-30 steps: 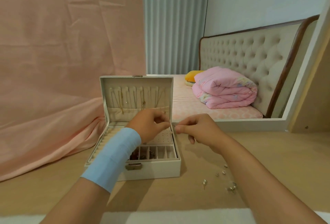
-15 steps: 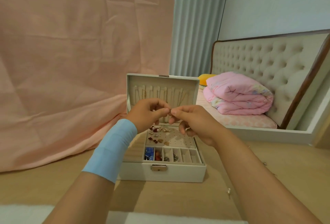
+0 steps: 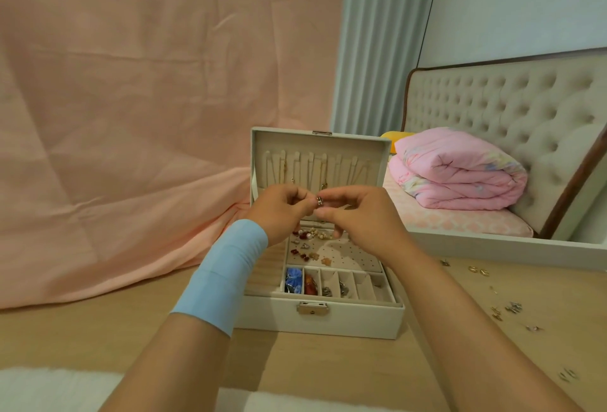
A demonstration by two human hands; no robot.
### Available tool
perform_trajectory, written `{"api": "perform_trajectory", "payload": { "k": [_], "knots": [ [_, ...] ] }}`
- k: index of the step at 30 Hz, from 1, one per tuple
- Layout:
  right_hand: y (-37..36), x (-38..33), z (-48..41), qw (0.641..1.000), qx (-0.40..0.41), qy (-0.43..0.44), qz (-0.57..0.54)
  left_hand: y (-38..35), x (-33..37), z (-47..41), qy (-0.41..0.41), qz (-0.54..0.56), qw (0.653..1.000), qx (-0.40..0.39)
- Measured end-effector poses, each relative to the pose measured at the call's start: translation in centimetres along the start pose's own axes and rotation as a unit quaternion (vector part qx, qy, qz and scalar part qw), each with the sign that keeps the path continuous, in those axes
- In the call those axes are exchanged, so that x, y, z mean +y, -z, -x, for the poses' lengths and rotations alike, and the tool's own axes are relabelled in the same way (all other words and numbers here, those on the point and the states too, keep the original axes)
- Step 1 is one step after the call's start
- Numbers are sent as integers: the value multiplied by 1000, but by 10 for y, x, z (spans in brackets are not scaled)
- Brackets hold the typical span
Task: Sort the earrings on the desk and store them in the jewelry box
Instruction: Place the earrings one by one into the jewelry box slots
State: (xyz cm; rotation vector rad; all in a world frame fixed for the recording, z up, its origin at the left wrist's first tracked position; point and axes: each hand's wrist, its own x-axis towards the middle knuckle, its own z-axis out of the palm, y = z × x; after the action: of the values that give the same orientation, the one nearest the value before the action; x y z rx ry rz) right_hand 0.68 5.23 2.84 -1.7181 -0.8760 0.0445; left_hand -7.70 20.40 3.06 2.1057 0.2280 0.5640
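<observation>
A white jewelry box (image 3: 328, 316) stands open on the wooden desk, its lid upright with thin necklaces hanging inside. Several earrings are pinned on its perforated panel (image 3: 348, 255), and small items lie in the front compartments. Above the box, my left hand (image 3: 279, 211) and my right hand (image 3: 358, 217) meet fingertip to fingertip. Between them they pinch a small silver earring (image 3: 319, 201). Loose earrings (image 3: 507, 309) lie scattered on the desk to the right of the box.
A pink cloth (image 3: 131, 148) hangs behind and drapes onto the desk at the left. A mirror frame (image 3: 492, 244) borders the desk at the back right. A white furry edge (image 3: 49, 388) runs along the front.
The view has shifted, so the box now sits lower and more central. Both hands stayed together above the box, and the small silver earring now shows between the fingertips.
</observation>
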Motion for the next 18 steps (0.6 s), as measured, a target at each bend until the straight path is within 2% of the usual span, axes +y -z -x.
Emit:
{"api": "perform_trajectory", "payload": {
  "k": [3, 5, 11, 14, 18],
  "knots": [
    [-4, 8, -2, 999, 29, 8, 42, 2, -4, 0, 11, -10, 1000, -6],
    [-7, 12, -2, 993, 22, 11, 119, 4, -9, -2, 23, -5, 1000, 13],
    [-12, 14, 5, 929, -41, 47, 365, 12, -15, -2, 42, 25, 998, 36],
    [-13, 14, 6, 910, -42, 70, 407, 13, -17, -3, 39, 22, 998, 34],
    [-16, 15, 6, 905, -39, 91, 413, 11, -19, -4, 29, -10, 998, 56]
  ]
}}
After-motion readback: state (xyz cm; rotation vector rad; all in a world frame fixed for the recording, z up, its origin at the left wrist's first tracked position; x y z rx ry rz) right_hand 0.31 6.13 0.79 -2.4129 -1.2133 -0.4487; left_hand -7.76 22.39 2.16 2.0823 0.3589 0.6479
